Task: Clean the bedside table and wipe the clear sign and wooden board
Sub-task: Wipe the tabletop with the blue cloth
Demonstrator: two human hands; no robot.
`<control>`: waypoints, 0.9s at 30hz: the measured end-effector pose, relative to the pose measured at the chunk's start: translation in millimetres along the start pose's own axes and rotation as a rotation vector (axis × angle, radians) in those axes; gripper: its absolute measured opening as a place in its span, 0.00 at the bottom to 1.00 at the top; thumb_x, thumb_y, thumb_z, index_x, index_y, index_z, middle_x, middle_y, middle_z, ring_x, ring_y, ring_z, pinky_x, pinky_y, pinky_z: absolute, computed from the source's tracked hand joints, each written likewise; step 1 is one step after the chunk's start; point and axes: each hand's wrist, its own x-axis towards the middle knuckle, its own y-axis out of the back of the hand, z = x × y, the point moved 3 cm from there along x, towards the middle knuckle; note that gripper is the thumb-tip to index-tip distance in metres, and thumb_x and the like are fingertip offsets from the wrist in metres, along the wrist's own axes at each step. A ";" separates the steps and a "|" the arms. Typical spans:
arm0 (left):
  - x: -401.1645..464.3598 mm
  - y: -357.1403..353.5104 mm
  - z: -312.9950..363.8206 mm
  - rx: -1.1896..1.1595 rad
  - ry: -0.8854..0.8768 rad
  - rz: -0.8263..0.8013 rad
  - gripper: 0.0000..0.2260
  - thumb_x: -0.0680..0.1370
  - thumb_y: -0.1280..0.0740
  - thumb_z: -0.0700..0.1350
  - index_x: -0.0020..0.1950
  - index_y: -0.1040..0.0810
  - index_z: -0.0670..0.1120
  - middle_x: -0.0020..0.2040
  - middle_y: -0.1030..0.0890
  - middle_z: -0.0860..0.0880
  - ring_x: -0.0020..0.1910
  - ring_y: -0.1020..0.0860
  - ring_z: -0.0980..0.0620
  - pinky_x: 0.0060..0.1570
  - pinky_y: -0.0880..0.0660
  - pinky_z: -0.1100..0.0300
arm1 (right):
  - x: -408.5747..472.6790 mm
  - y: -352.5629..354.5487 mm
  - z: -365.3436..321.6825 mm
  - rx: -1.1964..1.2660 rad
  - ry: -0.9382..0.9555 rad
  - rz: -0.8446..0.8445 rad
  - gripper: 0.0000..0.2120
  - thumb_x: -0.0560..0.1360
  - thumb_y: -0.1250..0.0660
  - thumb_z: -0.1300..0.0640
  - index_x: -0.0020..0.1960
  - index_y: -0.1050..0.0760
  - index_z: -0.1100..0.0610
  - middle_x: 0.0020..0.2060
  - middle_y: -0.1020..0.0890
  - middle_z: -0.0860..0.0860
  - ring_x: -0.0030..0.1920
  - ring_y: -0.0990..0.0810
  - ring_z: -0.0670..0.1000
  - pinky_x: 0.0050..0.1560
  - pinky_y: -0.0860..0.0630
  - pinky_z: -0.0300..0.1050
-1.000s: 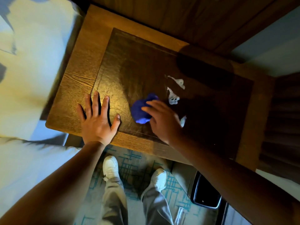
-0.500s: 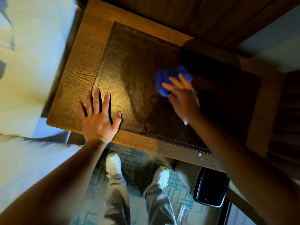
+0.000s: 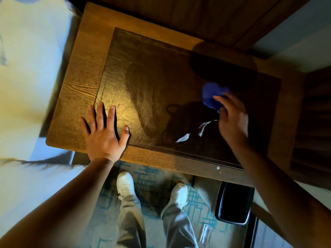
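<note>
Slid rightward since a moment ago, blue cloth (image 3: 211, 94) bunched under right hand (image 3: 232, 117) on bedside table (image 3: 78, 90), gripped by curled fingers; left hand (image 3: 104, 135) flat, splayed, well left.

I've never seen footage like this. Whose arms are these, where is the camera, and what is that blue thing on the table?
There is no machine here. The camera sits on a person's head and looks down, so you see their own arms, legs and white shoes. The left hand lies flat, fingers spread, on the wooden bedside table. The right hand holds a bunched blue cloth against the table's dark inset top. White streaks show on that surface beside the right hand. A small black bin stands on the floor.
</note>
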 end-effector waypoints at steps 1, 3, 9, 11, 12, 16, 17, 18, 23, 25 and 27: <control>-0.3 0.0 0.0 -0.003 -0.001 0.007 0.33 0.79 0.47 0.62 0.81 0.43 0.49 0.83 0.49 0.42 0.82 0.52 0.37 0.77 0.55 0.34 | -2.0 1.6 16.3 -0.017 -0.075 0.005 0.19 0.77 0.40 0.66 0.65 0.21 0.57 0.68 0.23 0.58 0.69 0.26 0.61 0.69 0.28 0.59; -0.2 -0.5 0.5 -0.004 -0.003 0.014 0.33 0.79 0.47 0.62 0.81 0.42 0.49 0.83 0.49 0.42 0.82 0.52 0.38 0.78 0.55 0.34 | -20.3 -4.2 30.1 -0.012 -0.190 0.005 0.19 0.78 0.39 0.66 0.67 0.22 0.57 0.71 0.25 0.57 0.74 0.31 0.60 0.72 0.31 0.60; -1.3 -0.9 -0.1 0.007 -0.007 0.027 0.32 0.79 0.46 0.61 0.81 0.42 0.49 0.83 0.48 0.42 0.82 0.52 0.37 0.78 0.56 0.35 | -96.2 -68.0 -56.9 0.199 -0.196 0.057 0.22 0.75 0.39 0.66 0.66 0.20 0.56 0.69 0.23 0.57 0.77 0.35 0.60 0.75 0.35 0.60; -1.0 -0.7 0.5 0.007 -0.004 0.034 0.32 0.79 0.46 0.61 0.81 0.41 0.48 0.83 0.48 0.41 0.82 0.52 0.38 0.78 0.56 0.36 | -98.1 -85.6 -94.1 0.225 -0.152 0.034 0.22 0.73 0.40 0.65 0.63 0.18 0.54 0.66 0.21 0.55 0.75 0.33 0.59 0.73 0.34 0.63; -0.9 -0.8 0.6 0.005 -0.006 0.037 0.32 0.80 0.45 0.61 0.81 0.41 0.49 0.83 0.48 0.41 0.82 0.51 0.38 0.78 0.56 0.36 | -91.5 -90.6 -107.4 0.231 -0.112 0.018 0.22 0.72 0.42 0.63 0.60 0.17 0.54 0.64 0.19 0.54 0.73 0.31 0.58 0.71 0.31 0.62; -2.0 -0.8 0.3 -0.004 -0.001 0.030 0.32 0.80 0.46 0.61 0.81 0.42 0.49 0.83 0.48 0.42 0.82 0.52 0.38 0.78 0.56 0.35 | -63.9 -70.4 -99.7 0.256 0.031 -0.018 0.21 0.70 0.44 0.61 0.53 0.15 0.56 0.57 0.17 0.54 0.62 0.23 0.58 0.65 0.26 0.57; -2.0 -0.2 1.0 -0.010 -0.002 0.032 0.32 0.80 0.46 0.61 0.81 0.42 0.49 0.83 0.48 0.42 0.82 0.52 0.38 0.78 0.56 0.35 | -64.3 -56.2 -82.6 0.229 0.010 -0.008 0.21 0.71 0.43 0.61 0.55 0.15 0.56 0.59 0.18 0.55 0.62 0.23 0.58 0.66 0.27 0.55; -1.7 0.1 1.4 -0.016 -0.004 0.031 0.32 0.79 0.46 0.62 0.81 0.42 0.49 0.83 0.48 0.41 0.82 0.52 0.38 0.78 0.56 0.35 | -69.0 -40.6 -60.4 0.184 -0.041 0.008 0.21 0.72 0.43 0.62 0.57 0.16 0.55 0.60 0.19 0.56 0.63 0.23 0.58 0.66 0.27 0.53; -1.8 0.0 1.7 -0.019 0.000 0.019 0.32 0.80 0.47 0.62 0.81 0.42 0.49 0.83 0.48 0.41 0.82 0.52 0.37 0.78 0.56 0.34 | -147.8 17.5 45.2 0.005 -0.374 0.073 0.20 0.80 0.43 0.55 0.68 0.23 0.55 0.69 0.24 0.60 0.68 0.26 0.65 0.60 0.23 0.68; -1.3 -0.6 1.1 -0.027 0.001 0.024 0.32 0.80 0.47 0.62 0.81 0.42 0.48 0.83 0.48 0.41 0.82 0.52 0.38 0.78 0.56 0.34 | -183.9 6.6 48.3 -0.024 -0.425 0.035 0.21 0.80 0.43 0.54 0.72 0.27 0.55 0.74 0.30 0.60 0.74 0.33 0.65 0.66 0.30 0.72; -1.8 -1.8 0.7 -0.024 -0.002 0.027 0.32 0.80 0.47 0.62 0.81 0.43 0.48 0.83 0.48 0.41 0.82 0.52 0.38 0.78 0.56 0.34 | -205.2 -19.5 28.4 -0.017 -0.512 0.029 0.25 0.80 0.44 0.52 0.77 0.34 0.53 0.79 0.39 0.57 0.79 0.43 0.62 0.75 0.40 0.69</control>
